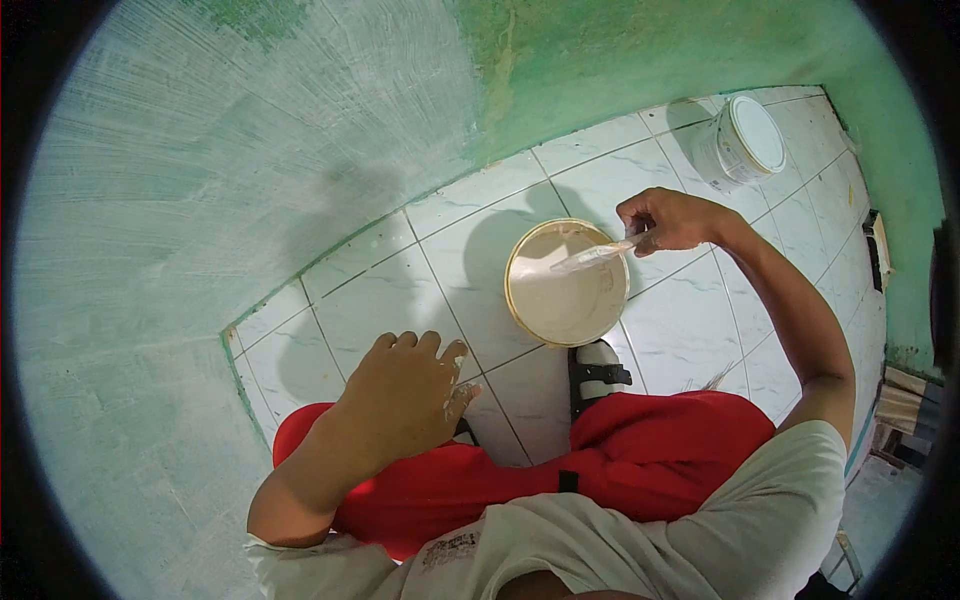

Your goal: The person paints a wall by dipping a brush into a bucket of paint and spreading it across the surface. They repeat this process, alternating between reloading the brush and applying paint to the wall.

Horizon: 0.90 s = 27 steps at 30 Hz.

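Observation:
My right hand point(672, 220) grips the handle of a paint-coated brush point(595, 256), its bristles over the open bucket point(510, 290) of whitish paint on the tiled floor. Whether the bristle tip touches the paint I cannot tell. My left hand point(408, 385) holds nothing; its fingers are bent and somewhat apart, with white paint on thumb and index finger. It hovers above my red trousers, left of the bucket.
A closed white tub point(757, 133) stands near the green wall point(640, 50). White strokes cover the wall at left point(250, 150). My sandalled foot point(600, 370) is just below the bucket. Bristly strands point(716, 378) lie on the floor.

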Each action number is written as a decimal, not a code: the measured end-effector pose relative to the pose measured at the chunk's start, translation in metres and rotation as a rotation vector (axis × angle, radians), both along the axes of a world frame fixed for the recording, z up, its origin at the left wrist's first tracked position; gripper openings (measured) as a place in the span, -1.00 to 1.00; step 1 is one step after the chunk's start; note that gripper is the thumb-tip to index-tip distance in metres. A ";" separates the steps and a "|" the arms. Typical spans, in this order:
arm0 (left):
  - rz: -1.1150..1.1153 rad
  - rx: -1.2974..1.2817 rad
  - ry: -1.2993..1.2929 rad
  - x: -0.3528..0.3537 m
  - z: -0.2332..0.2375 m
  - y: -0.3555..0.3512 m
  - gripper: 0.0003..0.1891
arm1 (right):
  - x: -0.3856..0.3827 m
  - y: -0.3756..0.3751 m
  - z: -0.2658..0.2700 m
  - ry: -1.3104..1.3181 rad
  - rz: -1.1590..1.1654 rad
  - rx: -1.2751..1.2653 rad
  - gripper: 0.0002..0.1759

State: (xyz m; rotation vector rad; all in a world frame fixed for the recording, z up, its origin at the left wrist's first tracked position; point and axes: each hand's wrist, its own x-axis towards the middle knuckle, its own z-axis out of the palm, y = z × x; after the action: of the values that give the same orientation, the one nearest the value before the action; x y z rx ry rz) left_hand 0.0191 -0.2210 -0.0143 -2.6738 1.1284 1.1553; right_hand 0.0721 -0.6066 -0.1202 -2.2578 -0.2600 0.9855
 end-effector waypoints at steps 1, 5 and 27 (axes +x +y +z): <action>-0.001 -0.001 0.000 0.000 0.000 0.000 -0.45 | -0.001 -0.001 -0.001 0.000 -0.001 -0.001 -0.72; -0.007 -0.004 -0.002 -0.001 0.000 0.001 -0.45 | 0.000 0.000 -0.001 0.069 -0.047 0.102 -0.72; -0.076 -0.187 -0.163 -0.004 -0.018 0.014 -0.55 | -0.005 0.007 0.019 0.033 -0.090 0.143 -0.75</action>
State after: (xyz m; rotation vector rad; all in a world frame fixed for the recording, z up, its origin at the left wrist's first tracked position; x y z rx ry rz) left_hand 0.0151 -0.2073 -0.0319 -2.7695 1.3565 0.8410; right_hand 0.0673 -0.5997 -0.1008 -2.1036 -0.2063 0.9265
